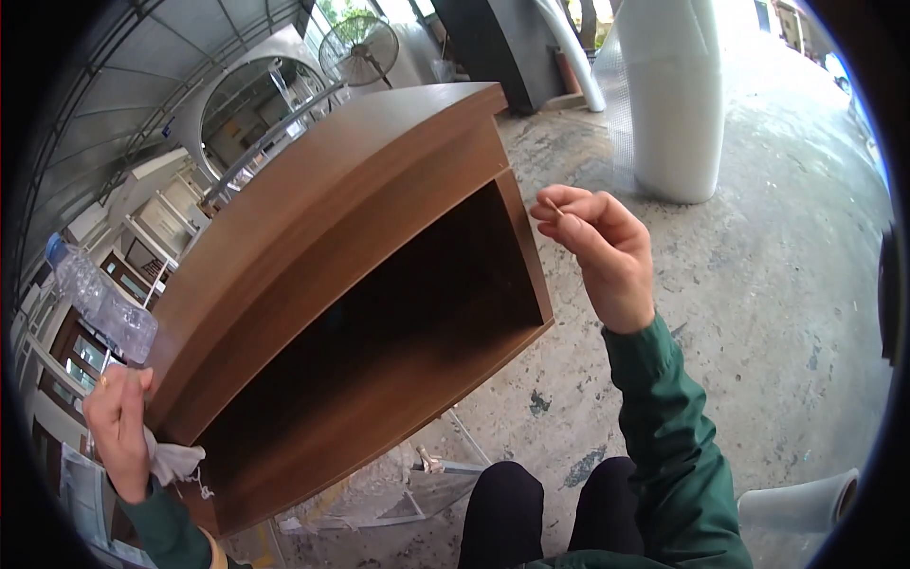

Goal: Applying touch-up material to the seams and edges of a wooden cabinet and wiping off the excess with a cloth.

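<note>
A brown wooden cabinet [322, 228] with a dark open front stands tilted across the view before me. My right hand [607, 251] is raised just off its right side, thumb and fingertips pinched on a small thin brown stick [555, 208]. At the cabinet's left end, my left hand [121, 427] is closed, with a whitish cloth [175, 463] hanging from it against the wood. A clear plastic bottle [104, 302] with a blue cap stands beside that hand, near the cabinet's top edge. The cabinet's inside is mostly too dark to make out.
A tall roll of bubble wrap [675, 104] stands on the stained concrete floor [768, 313] at the far right. Another roll of clear film [801, 503] lies at lower right. Behind the cabinet are a fan [358, 49] and an arched mirror [251, 114]. Plastic sheeting [379, 484] lies below it.
</note>
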Action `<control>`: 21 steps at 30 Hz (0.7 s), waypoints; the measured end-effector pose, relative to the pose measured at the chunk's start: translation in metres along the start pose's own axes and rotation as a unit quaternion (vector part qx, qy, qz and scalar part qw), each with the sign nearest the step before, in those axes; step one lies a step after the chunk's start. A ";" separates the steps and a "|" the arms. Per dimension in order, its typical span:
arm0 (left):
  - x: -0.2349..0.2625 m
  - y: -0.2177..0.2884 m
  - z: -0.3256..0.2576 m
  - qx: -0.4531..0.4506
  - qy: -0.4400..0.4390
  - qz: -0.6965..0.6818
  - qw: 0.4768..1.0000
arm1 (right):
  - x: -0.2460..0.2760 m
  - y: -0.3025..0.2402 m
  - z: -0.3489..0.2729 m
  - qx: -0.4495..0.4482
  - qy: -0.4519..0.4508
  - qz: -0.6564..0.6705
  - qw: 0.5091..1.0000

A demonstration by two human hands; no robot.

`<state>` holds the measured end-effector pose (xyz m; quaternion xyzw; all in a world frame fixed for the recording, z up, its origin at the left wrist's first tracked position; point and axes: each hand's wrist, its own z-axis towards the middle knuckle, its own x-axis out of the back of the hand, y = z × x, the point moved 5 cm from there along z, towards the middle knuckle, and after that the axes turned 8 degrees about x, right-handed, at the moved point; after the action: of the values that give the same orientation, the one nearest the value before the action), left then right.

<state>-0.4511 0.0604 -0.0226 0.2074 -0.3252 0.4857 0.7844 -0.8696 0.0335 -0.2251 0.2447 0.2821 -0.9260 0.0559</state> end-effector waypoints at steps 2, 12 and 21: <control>-0.001 -0.010 -0.003 -0.012 -0.022 -0.025 0.999 | 0.002 0.001 0.000 0.000 0.004 0.025 1.000; 0.001 0.003 -0.003 -0.056 -0.010 -0.030 0.998 | -0.010 -0.006 0.033 -0.031 -0.034 0.023 0.999; -0.003 -0.001 0.001 -0.022 -0.013 -0.021 0.999 | -0.010 -0.009 0.046 -0.047 -0.068 0.039 0.996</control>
<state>-0.4512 0.0569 -0.0240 0.2037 -0.3417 0.4593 0.7942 -0.8823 0.0154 -0.1824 0.1888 0.3109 -0.9235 0.1219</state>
